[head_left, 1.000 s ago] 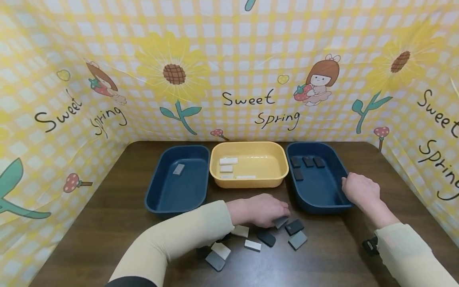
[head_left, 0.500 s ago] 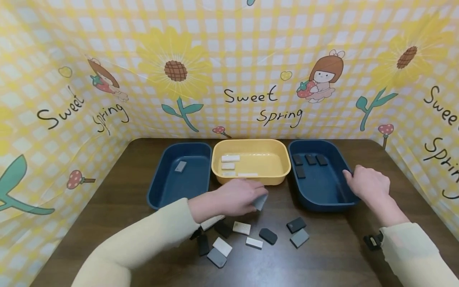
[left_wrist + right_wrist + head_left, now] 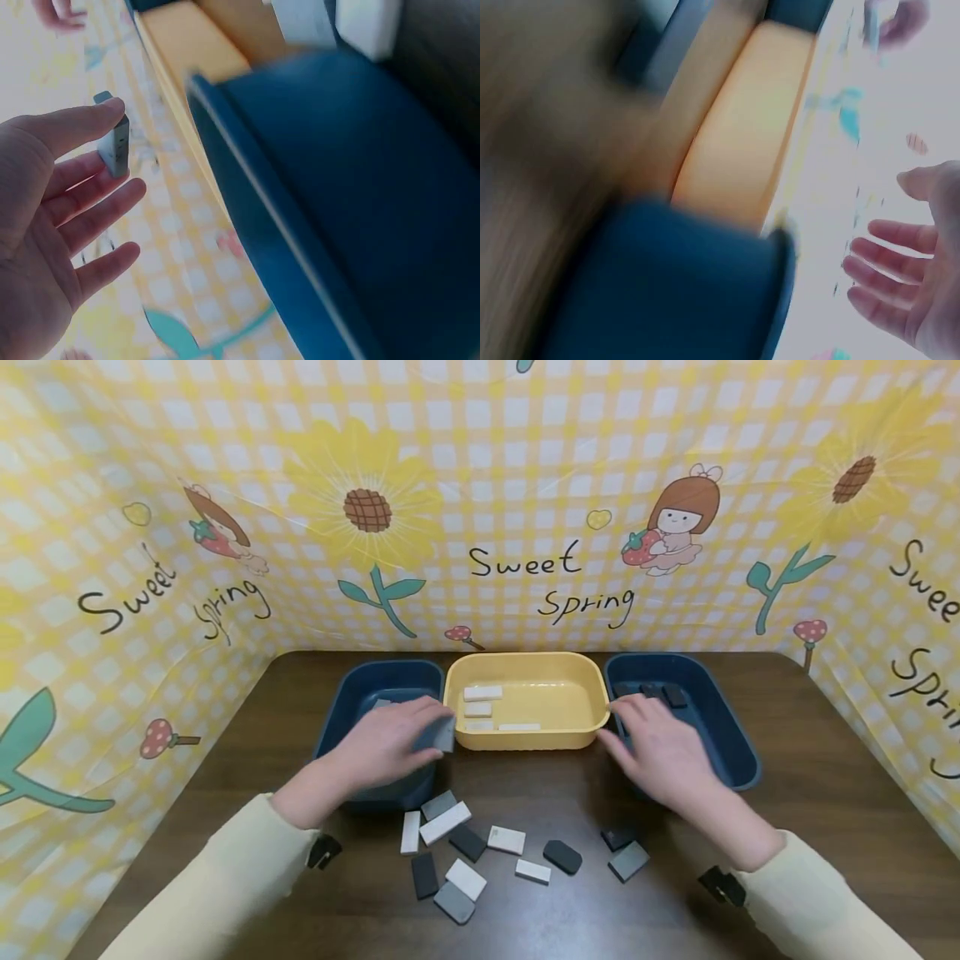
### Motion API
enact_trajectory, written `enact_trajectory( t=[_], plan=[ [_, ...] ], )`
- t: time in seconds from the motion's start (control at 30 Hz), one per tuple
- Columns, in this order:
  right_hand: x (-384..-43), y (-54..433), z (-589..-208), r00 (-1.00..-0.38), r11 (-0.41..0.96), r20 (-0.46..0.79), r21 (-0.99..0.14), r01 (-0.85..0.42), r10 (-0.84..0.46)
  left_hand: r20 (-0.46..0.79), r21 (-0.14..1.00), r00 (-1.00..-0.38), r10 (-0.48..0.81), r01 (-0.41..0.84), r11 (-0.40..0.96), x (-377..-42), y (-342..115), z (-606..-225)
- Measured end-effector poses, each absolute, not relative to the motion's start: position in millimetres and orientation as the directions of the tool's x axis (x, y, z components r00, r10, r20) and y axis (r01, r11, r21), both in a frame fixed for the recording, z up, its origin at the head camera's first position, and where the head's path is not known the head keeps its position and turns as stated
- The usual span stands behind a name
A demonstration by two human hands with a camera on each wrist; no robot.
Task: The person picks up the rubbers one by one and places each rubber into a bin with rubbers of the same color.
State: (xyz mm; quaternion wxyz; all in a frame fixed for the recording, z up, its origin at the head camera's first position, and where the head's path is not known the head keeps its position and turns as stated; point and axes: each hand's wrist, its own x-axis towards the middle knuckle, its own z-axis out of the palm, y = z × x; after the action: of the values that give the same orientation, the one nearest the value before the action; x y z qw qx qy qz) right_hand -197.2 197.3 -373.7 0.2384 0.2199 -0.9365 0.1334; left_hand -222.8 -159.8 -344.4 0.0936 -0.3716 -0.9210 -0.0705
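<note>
Over the right part of the left blue bin [image 3: 408,793], my left hand [image 3: 386,739] pinches a grey block [image 3: 446,735] between thumb and fingers. The left wrist view shows the same grey block [image 3: 116,142] held at the fingertips, above the bin's rim. My right hand [image 3: 663,747] holds nothing; its fingers are spread loosely over the near left side of the right blue bin [image 3: 731,743]. In the right wrist view that hand [image 3: 900,262] has its fingers apart. Part of a grey block [image 3: 382,702] shows inside the left bin behind my left hand.
Between the blue bins stands a yellow bin [image 3: 528,741] with several white blocks [image 3: 482,693]. Dark blocks [image 3: 674,696] lie in the right bin. Loose white, grey and black blocks lie on the table, among them a black block [image 3: 562,857] and a grey block [image 3: 628,862].
My left hand has lifted the grey block from the table and carried it left to the left blue bin. My right hand has moved left from the right bin's outer side to its near left side.
</note>
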Motion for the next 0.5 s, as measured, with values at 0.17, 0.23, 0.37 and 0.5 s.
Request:
enact_trajectory(
  t=[0.17,0.23,0.37,0.5],
  plan=[
    [-193,158,-381,-0.647,0.722,0.542,-0.103,-0.685,-0.536,0.219,0.085,-0.781,0.585,0.612,0.786,-238,-187,-345],
    [-192,145,-384,-0.597,0.673,0.538,-0.072,-0.736,-0.595,0.208,0.095,-0.806,0.555,0.581,0.808,-246,-196,-346],
    [-192,121,-389,-0.552,0.612,0.475,-0.035,-0.790,-0.685,0.164,0.106,-0.853,0.495,0.514,0.851,-259,-213,-349],
    [-197,96,-390,-0.525,0.565,0.386,-0.011,-0.825,-0.758,0.110,0.115,-0.884,0.454,0.465,0.878,-270,-223,-351]
  ],
)
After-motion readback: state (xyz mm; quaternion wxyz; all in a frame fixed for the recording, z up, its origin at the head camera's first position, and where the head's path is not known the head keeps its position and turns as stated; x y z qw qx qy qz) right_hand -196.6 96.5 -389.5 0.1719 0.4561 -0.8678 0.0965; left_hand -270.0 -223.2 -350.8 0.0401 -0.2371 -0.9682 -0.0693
